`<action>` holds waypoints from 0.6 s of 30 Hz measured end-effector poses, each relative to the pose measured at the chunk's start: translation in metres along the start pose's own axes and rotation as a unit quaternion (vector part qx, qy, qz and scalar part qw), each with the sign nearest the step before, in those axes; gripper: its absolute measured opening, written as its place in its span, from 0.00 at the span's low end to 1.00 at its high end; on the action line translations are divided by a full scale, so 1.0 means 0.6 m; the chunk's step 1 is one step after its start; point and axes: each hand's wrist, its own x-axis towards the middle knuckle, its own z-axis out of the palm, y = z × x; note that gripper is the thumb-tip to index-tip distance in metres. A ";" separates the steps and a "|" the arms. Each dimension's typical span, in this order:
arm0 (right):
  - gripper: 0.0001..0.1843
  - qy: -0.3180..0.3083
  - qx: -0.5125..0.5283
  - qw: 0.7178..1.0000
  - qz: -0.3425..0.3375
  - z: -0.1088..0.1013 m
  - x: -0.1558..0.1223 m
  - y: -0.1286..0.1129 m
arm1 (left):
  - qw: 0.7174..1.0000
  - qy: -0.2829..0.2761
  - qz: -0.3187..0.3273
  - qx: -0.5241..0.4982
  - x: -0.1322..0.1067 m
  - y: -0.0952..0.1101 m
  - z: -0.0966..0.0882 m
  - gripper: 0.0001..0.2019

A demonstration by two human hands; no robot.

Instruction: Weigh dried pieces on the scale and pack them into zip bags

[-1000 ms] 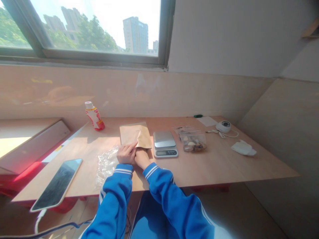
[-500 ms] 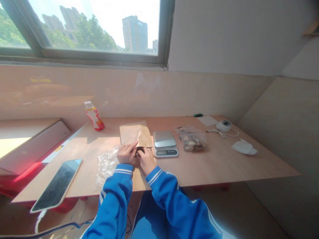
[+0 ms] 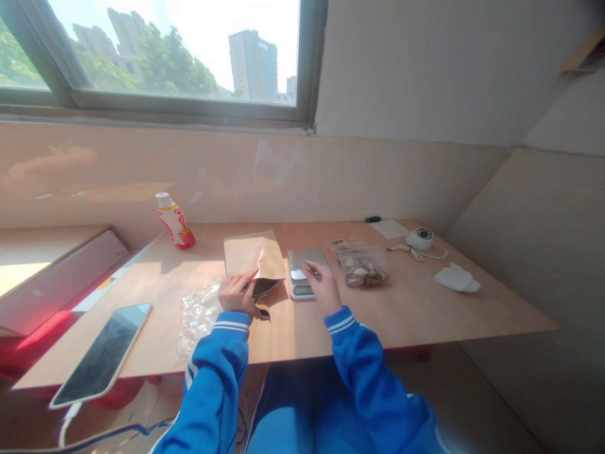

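Note:
My left hand [image 3: 236, 291] grips the near edge of a brown kraft paper bag [image 3: 255, 249], which lies flat with its dark mouth gaping toward me. A small dark dried-looking piece [image 3: 263, 313] sits on the table just below that mouth. Over the plate of a white digital kitchen scale [image 3: 295, 293], my right hand [image 3: 324, 287] is closed in a pinch on a small brown piece [image 3: 306, 267], too small to name surely. I cannot tell whether the piece touches the plate. Right of the scale lie clear zip bags [image 3: 366, 268] of brown and beige lumps.
Crumpled clear plastic [image 3: 201, 312] lies left of my left hand. A phone [image 3: 104, 353] with a cable overhangs the table's front left edge. A drink bottle [image 3: 176, 222] stands behind. On the right are a white camera-like device [image 3: 420, 239], a crumpled tissue [image 3: 457, 278] and a green-handled tool [image 3: 373, 219].
My right hand has left the bag's mouth and moved right to above the scale, with a small brown piece in its fingers. My left hand stays on the bag.

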 end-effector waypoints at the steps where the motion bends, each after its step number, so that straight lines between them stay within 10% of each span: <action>1: 0.15 0.008 -0.022 1.000 -0.017 -0.002 0.018 0.015 | 1.000 0.009 0.001 0.000 0.001 0.001 0.001 0.13; 9: 0.17 -0.052 -0.183 0.979 -0.068 0.017 0.089 0.102 | 0.999 0.043 -0.005 0.009 0.006 0.001 0.007 0.11; 18: 0.28 -0.110 -0.331 0.937 -0.023 0.001 0.070 0.103 | 0.999 0.038 -0.002 0.001 0.007 0.003 0.004 0.11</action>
